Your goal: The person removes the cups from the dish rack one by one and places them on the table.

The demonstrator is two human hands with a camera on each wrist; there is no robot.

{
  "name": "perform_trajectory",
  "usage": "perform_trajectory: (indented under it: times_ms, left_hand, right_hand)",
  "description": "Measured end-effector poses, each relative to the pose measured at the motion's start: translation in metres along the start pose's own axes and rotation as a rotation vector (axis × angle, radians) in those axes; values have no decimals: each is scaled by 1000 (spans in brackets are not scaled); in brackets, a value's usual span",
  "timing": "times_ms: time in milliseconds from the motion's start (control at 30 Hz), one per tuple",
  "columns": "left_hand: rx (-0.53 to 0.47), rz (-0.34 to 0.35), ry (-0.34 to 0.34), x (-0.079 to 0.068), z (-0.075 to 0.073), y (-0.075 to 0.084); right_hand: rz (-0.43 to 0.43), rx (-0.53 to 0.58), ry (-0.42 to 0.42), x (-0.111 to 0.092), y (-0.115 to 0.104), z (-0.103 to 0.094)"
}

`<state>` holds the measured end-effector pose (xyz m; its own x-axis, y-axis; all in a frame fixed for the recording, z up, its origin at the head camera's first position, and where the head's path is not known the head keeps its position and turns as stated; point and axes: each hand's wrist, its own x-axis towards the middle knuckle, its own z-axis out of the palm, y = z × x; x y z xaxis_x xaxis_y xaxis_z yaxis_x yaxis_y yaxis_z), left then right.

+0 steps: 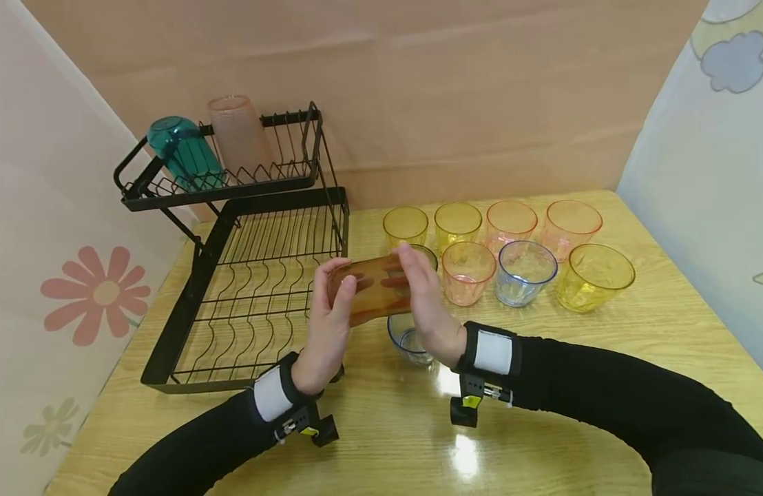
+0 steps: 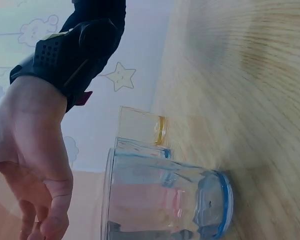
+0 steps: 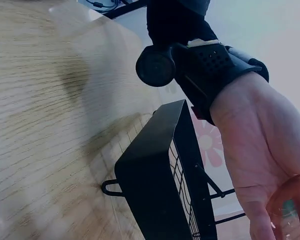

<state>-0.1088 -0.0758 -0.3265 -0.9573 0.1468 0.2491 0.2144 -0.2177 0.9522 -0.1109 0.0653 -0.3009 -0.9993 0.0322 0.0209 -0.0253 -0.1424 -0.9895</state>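
Observation:
Over the table, an amber drinking glass (image 1: 377, 293) lies on its side between both hands. My left hand (image 1: 328, 313) grips its left end, thumb toward me and fingers behind. At the right end, my right hand (image 1: 430, 310) holds it, and fingers show through the amber wall. Beneath the right hand stands a clear glass with a blue rim (image 1: 406, 348), partly covered by it. That blue-tinted glass (image 2: 165, 200) is large in the left wrist view, beside the right hand (image 2: 35, 135). In the right wrist view, the left hand (image 3: 260, 150) appears near the rack.
A black two-tier dish rack (image 1: 164, 344) occupies the left side. Its upper shelf carries a teal glass (image 1: 183, 151) and a pink glass (image 1: 240, 134), both tilted. Several yellow (image 1: 458, 224), pink (image 1: 468, 272) and blue-rimmed glasses (image 1: 527, 272) stand upright at the back right.

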Motion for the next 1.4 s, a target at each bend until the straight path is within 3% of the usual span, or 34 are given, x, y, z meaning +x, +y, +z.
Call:
perform_trajectory:
  times_ms: [167,367,500,600,733,833,1067,1267,1400]
  left_hand:
    - [23,56,-31,4,0,1]
    - [127,96,-187,11,-9,3]
    - [235,54,-294,17,-24,9]
    - [325,19,-326,23,-37,18]
    - [488,-12,-340,31,-53,34]
    - [619,15,-338,41,-65,46]
    - [849,187,-262,72,-92,82]
    - [935,234,-142,98,-107,108]
    - [973,274,-78,111,-114,116]
  right_hand:
    - [-93,9,18,2,3,-4]
    - [-250,-67,-6,4,5,-18]
    - [-374,-114,-19,6,3,-34]
    - [-451,-128,-42,11,-1,-50]
    - [-489,-170,-88,14,-11,-77]
    - [-556,-297,-92,14,-20,-99]
    - [-788,-667,-131,14,-24,-141]
    - [-969,-919,-212,14,-14,-154]
    - [-1003,-1085,-257,9,-6,-155]
